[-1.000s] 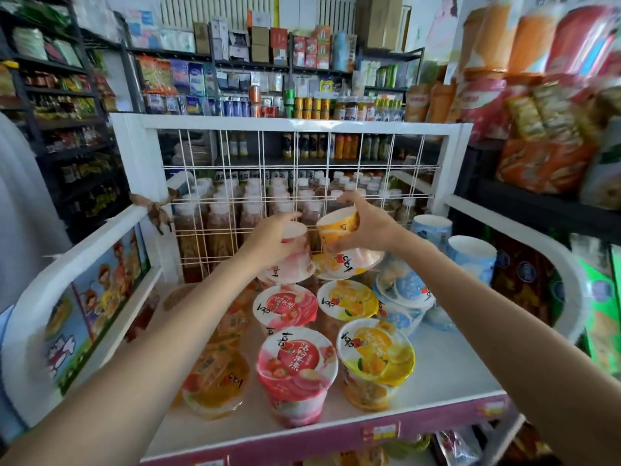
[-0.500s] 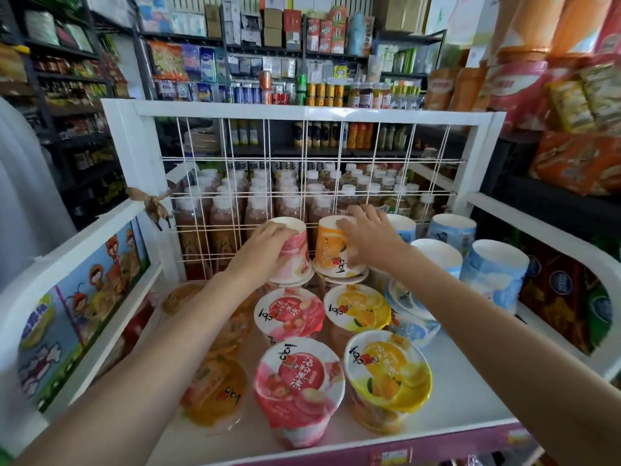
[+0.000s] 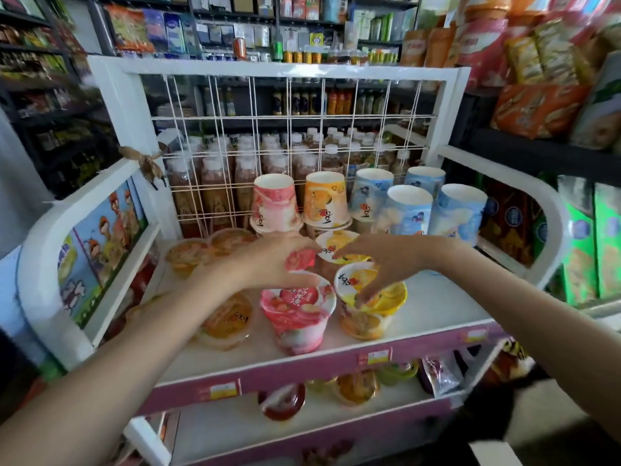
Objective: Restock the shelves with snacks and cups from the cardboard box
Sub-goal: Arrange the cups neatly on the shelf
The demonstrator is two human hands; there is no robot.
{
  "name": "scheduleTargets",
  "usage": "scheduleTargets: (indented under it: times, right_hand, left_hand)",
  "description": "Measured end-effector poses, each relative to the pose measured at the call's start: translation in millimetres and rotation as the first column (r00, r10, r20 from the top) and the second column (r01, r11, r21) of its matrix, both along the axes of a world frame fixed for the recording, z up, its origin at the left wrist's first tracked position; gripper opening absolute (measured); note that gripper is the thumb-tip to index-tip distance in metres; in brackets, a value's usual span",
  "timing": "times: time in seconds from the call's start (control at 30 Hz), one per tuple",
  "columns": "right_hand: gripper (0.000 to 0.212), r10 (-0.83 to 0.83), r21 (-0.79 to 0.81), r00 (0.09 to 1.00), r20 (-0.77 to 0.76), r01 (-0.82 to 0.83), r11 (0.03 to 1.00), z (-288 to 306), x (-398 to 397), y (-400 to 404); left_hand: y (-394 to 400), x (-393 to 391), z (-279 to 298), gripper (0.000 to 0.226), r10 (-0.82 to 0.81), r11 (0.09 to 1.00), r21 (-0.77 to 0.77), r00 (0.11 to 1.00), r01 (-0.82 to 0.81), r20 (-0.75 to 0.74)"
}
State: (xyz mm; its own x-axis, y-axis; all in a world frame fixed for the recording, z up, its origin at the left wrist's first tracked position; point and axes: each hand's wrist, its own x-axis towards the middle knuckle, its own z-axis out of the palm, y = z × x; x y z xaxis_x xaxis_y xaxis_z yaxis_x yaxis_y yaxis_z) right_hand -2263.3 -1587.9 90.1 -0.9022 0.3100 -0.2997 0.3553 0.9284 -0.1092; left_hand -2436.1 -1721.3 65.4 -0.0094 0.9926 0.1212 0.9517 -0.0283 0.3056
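On the white shelf (image 3: 437,307) stand lidded cups in rows. A pink cup (image 3: 297,314) and a yellow cup (image 3: 373,307) are at the front. At the back, an upside-down pink cup (image 3: 275,205) and an upside-down orange cup (image 3: 325,200) sit on top of other cups, with nothing touching them. Several blue cups (image 3: 408,210) stand upside down to their right. My left hand (image 3: 268,260) hovers over the middle pink cup, fingers relaxed and holding nothing. My right hand (image 3: 376,260) hangs over the front yellow cup with its fingers spread downward, also holding nothing.
Clear jelly cups (image 3: 228,321) lie along the shelf's left side. A white wire grid (image 3: 289,129) backs the shelf, with bottles (image 3: 242,169) behind it. White curved side rails (image 3: 544,210) flank it. A lower shelf (image 3: 302,422) holds more cups. Snack bags (image 3: 537,109) fill the right rack.
Both hands let go of the upside-down pink and orange cups at the back and drew toward me, over the front cups. The view pulled back and tilted down.
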Motion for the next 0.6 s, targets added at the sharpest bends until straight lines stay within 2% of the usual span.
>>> scheduleTargets:
  times: [0.13, 0.2, 0.27, 0.37, 0.43, 0.5, 0.53, 0.57, 0.6]
  right_hand:
    - [0.084, -0.058, 0.011, 0.998, 0.023, 0.058, 0.998, -19.6, -0.5, -11.2]
    - [0.089, -0.094, 0.057, 0.995, 0.034, 0.092, 0.994, -17.4, 4.7, -13.8]
    - [0.087, -0.093, 0.056, 0.996, -0.009, 0.093, 0.994, -10.1, 13.7, -16.5]
    - [0.073, -0.119, 0.045, 0.954, -0.275, 0.136, 0.99, 18.8, 29.5, -15.8]
    - [0.07, -0.187, -0.035, 0.856, -0.483, 0.195, 0.98, 42.5, 36.2, -12.9]
    - [0.068, -0.244, -0.166, 0.731, -0.637, 0.18, 0.97, 54.2, 33.9, -8.8]
    - [0.068, -0.27, -0.222, 0.678, -0.683, 0.159, 0.962, 54.2, 30.3, -10.6]
    - [0.068, -0.292, -0.273, 0.625, -0.724, 0.128, 0.953, 50.7, 25.6, -13.0]
    - [0.069, -0.308, -0.312, 0.568, -0.763, 0.093, 0.945, 43.3, 20.3, -12.7]
  left_hand:
    - [-17.2, 14.6, -7.4, 0.07, 0.008, 0.982, -0.19, 0.999, -0.014, -0.032]
    - [-21.2, 18.8, -9.2, 0.074, 0.007, 0.979, -0.202, 0.996, -0.025, -0.09]
    - [-24.3, 21.1, -9.0, 0.075, 0.041, 0.982, -0.179, 0.997, -0.054, -0.071]
    - [-25.0, 23.2, -2.6, 0.076, 0.099, 0.994, -0.047, 0.988, -0.094, 0.123]
    - [-21.1, 24.1, 5.8, 0.065, 0.139, 0.987, 0.043, 0.952, -0.157, 0.271]
    - [-15.5, 25.8, 15.8, 0.059, 0.17, 0.975, 0.038, 0.849, -0.218, 0.501]
    - [-12.2, 28.3, 20.5, 0.058, 0.17, 0.974, 0.008, 0.76, -0.225, 0.628]
    - [-7.5, 31.0, 25.2, 0.056, 0.153, 0.975, -0.013, 0.63, -0.221, 0.762]
    - [-1.9, 34.0, 30.4, 0.05, 0.128, 0.975, -0.027, 0.46, -0.219, 0.879]
